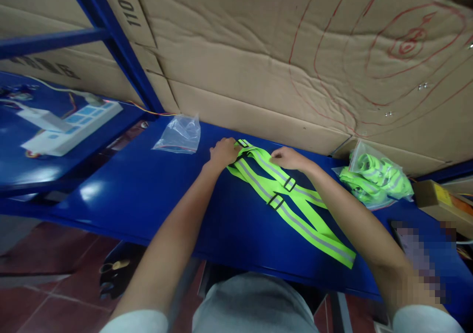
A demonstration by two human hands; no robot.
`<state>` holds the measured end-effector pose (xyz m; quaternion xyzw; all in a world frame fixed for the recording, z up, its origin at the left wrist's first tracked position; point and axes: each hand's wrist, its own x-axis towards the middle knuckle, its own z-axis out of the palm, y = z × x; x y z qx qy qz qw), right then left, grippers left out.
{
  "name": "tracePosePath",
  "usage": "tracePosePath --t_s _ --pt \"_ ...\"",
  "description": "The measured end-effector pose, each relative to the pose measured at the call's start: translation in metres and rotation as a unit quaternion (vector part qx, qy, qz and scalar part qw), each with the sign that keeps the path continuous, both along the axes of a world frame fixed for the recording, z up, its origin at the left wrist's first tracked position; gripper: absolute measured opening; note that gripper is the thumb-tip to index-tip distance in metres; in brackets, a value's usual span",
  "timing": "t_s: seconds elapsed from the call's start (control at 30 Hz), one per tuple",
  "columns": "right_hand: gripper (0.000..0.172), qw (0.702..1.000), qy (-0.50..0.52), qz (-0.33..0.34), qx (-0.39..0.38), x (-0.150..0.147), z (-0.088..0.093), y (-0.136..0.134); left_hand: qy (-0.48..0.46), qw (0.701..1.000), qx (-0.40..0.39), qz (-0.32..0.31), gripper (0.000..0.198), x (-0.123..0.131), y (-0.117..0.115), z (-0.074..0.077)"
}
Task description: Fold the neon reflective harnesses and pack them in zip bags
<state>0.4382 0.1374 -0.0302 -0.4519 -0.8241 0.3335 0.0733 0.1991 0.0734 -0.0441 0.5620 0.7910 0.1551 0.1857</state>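
I read black "1100" on cardboard (130, 10); black characters (48, 68) at left, red scrawl (408, 43) inside drawn rings (315, 62) unreadable.

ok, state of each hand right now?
Left hand: at the far end of the green strap; grip cannot be told.
Right hand: fingers curled at the strap's edge; whether they pinch it cannot be told.

Worn on the head, looking forward and down from just above the near side of the glossy, flat, blue table (148, 190). Turned toward the tall, creased, brown cardboard panel (236, 62) at 12 o'clock. Close enough to include the wearer's light grey cloth garment (254, 306) at 6 o'clock.
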Motion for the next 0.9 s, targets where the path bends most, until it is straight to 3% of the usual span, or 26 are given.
tracePosePath --t_s 0.2,0.3,0.53,0.73,0.9 --pt "0.012 0.998 -0.002 -0.057 0.028 -0.024 -0.012 0.011 0.004 1.000 -0.003 0.002 0.044 0.000 0.001 0.000" --pt "0.019 0.998 -0.006 -0.056 0.005 -0.028 -0.014 0.013 0.004 1.000 -0.003 -0.001 0.042 0.000 0.001 0.000" --pt "0.027 0.999 -0.028 -0.010 0.024 -0.009 0.020 0.009 0.002 1.000 -0.001 0.001 0.041 0.000 0.001 0.000" --pt "0.029 0.988 0.005 0.063 0.141 -0.050 0.034 0.019 0.017 0.999 0.013 0.024 0.043 0.008 -0.008 0.008" --pt "0.033 0.995 -0.082 0.057 0.009 -0.092 0.030 0.032 0.038 0.998 0.027 0.050 0.045 0.021 -0.019 0.016"
